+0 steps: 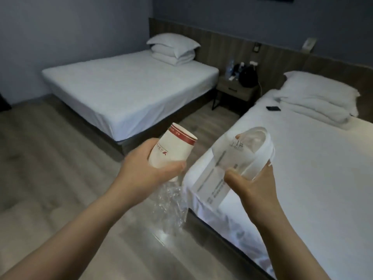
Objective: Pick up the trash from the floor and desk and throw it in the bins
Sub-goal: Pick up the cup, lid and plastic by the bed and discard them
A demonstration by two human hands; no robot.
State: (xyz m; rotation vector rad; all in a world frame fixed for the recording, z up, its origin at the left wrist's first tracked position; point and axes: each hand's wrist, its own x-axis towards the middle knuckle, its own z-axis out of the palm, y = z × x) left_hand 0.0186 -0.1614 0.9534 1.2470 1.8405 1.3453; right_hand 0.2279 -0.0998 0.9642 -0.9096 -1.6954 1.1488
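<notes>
My left hand (149, 168) grips a white paper cup (173, 148) with a red band at its rim, tilted on its side. A crumpled clear plastic wrapper (171, 207) hangs down from under the same hand. My right hand (250, 184) holds a white plastic bag (232, 160) with printed text, raised above the corner of the near bed. Both hands are held out in front of me, close together. No bin is in view.
The near bed (302, 178) with white sheets fills the right; a dark phone (272, 108) lies on it near the pillows. A second bed (129, 87) stands at the back left. A nightstand (236, 87) with bottles sits between them. Wooden floor (50, 158) lies to the left.
</notes>
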